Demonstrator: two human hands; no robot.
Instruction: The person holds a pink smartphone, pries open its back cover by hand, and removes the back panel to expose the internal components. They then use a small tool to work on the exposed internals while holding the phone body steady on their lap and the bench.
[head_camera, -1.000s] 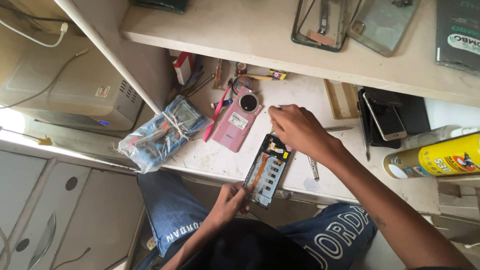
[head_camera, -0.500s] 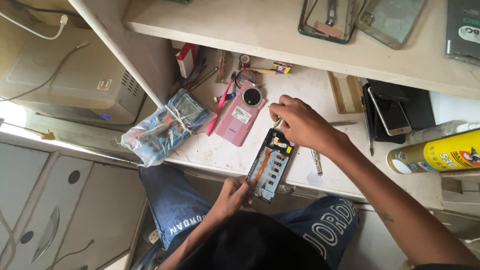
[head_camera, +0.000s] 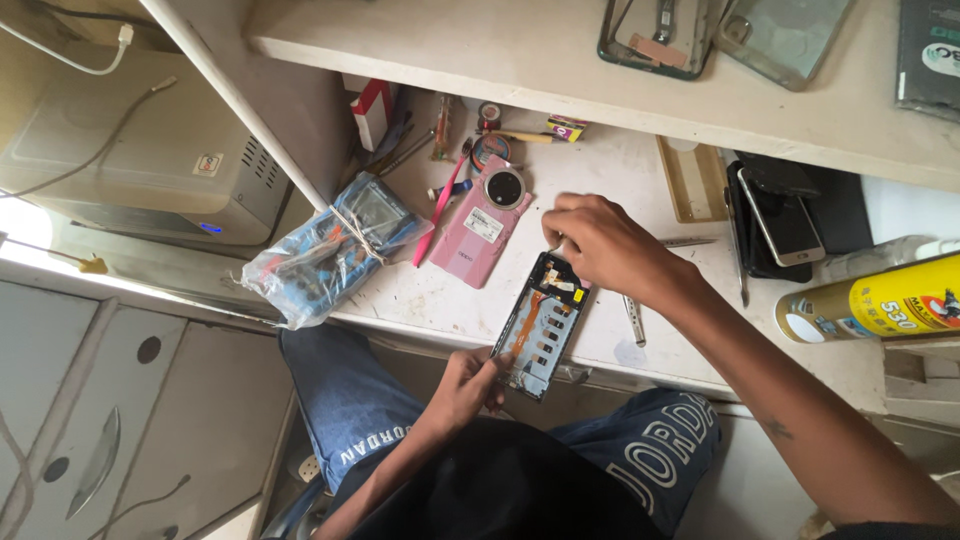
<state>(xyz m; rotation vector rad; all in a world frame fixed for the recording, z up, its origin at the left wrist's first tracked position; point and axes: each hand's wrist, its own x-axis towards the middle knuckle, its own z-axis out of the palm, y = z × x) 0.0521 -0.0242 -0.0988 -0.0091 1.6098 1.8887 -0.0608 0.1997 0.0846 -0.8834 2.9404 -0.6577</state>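
An opened phone (head_camera: 541, 325) with its back cover off lies at the front edge of the white workbench (head_camera: 420, 290), its circuit board showing. My left hand (head_camera: 470, 382) grips the phone's lower end from below the bench edge. My right hand (head_camera: 600, 240) rests over the phone's top end, fingers pinched around a thin metal tool that touches the board near the upper corner. A pink phone back cover (head_camera: 482, 225) with a round camera ring lies just left of it.
A plastic-wrapped bundle (head_camera: 325, 250) sits at the bench's left. A pink toothbrush (head_camera: 440, 205), tweezers (head_camera: 632, 320), a dark phone (head_camera: 780, 225), a small tray (head_camera: 690, 180) and a yellow spray can (head_camera: 880, 300) surround the work spot. A shelf (head_camera: 600, 60) above holds phone frames.
The view has shifted slightly. My right hand has moved a little toward the phone's top corner with the tool. My left hand keeps its hold on the lower end.
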